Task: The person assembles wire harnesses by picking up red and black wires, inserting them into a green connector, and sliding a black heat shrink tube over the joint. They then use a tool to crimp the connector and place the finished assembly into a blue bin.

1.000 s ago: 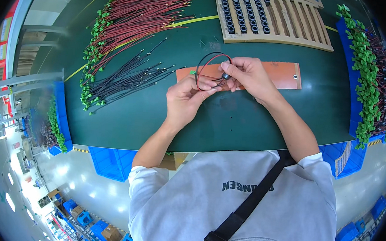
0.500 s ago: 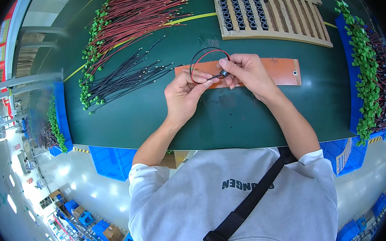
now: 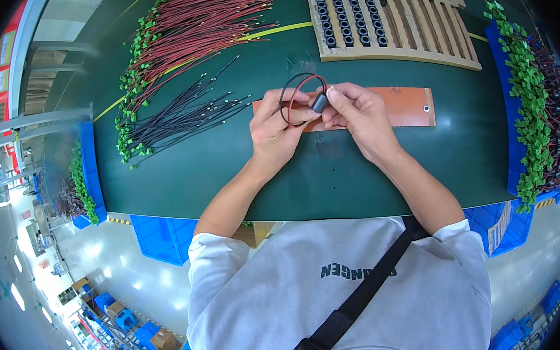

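Note:
A short black cylindrical core (image 3: 320, 103) sits between my two hands, over the table's middle. My left hand (image 3: 281, 124) is closed, with thumb and fingers pinching the core's left side. A red wire (image 3: 308, 78) and a black wire (image 3: 284, 91) curve up from the core in a loop and come back down at my left fingers. On the other side, my right hand (image 3: 360, 117) pinches the core near its upper end, thumb on top. How the wires run inside the core is hidden. An orange strip (image 3: 400, 107) with an eyelet lies flat beneath both hands.
Red wires (image 3: 207, 18) and black wires (image 3: 186, 116) with green connectors lie in bundles at the left. A cardboard rack (image 3: 407, 58) holds rows of black cores at the back. Blue bins (image 3: 518, 121) of green-tipped wires stand at both table ends.
The core has turned more upright and shifted slightly left, toward my left fingers. My left hand has moved a little right, and the wire loop has come along with it.

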Available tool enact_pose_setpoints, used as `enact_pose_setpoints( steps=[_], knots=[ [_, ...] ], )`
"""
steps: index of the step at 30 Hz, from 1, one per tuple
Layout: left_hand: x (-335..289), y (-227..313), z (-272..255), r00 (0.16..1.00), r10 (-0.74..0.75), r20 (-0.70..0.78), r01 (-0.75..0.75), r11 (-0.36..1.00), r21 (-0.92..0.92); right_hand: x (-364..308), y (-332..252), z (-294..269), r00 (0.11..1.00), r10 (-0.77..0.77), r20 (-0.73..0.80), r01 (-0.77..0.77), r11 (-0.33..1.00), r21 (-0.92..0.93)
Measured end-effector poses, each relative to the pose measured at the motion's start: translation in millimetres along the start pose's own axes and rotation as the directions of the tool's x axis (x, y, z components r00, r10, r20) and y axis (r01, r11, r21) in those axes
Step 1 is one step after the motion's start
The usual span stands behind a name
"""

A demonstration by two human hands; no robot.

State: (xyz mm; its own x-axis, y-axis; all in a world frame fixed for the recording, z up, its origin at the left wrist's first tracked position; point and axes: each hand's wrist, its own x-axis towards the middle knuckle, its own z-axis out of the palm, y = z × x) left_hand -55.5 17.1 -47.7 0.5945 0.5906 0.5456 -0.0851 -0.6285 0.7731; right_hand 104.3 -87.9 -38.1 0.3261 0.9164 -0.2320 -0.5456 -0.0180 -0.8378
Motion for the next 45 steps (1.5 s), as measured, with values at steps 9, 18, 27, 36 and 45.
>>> enact_pose_setpoints(
  steps=[9, 18, 27, 36, 45],
  knots=[
    [9.8, 16.0, 5.1, 0.990, 0.028, 0.135, -0.064, 0.959, 0.275, -13.2, -9.0, -0.9, 0.758, -0.581, 0.297, 0.528, 0.279, -0.803],
    [25.3, 23.2, 7.9, 0.958, -0.076, 0.277, -0.002, 0.963, 0.269, -24.1, -56.1, -51.9, 0.797, -0.602, 0.054, 0.473, 0.566, -0.675],
    [77.0, 15.7, 29.3, 0.622, -0.281, 0.731, 0.546, 0.825, -0.146, -22.0, -57.1, -80.9, 0.765, -0.594, 0.250, 0.624, 0.585, -0.518],
    [45.4, 9.0, 45.0, 0.707, -0.380, 0.597, 0.618, 0.742, -0.259, -21.3, -31.1, -76.6, 0.872, -0.486, 0.055, 0.430, 0.707, -0.562],
    [49.1, 3.3, 38.1, 0.671, -0.397, 0.627, 0.684, 0.658, -0.315, -18.4, -26.8, -79.1, 0.889, -0.457, 0.005, 0.407, 0.786, -0.466]
  ],
)
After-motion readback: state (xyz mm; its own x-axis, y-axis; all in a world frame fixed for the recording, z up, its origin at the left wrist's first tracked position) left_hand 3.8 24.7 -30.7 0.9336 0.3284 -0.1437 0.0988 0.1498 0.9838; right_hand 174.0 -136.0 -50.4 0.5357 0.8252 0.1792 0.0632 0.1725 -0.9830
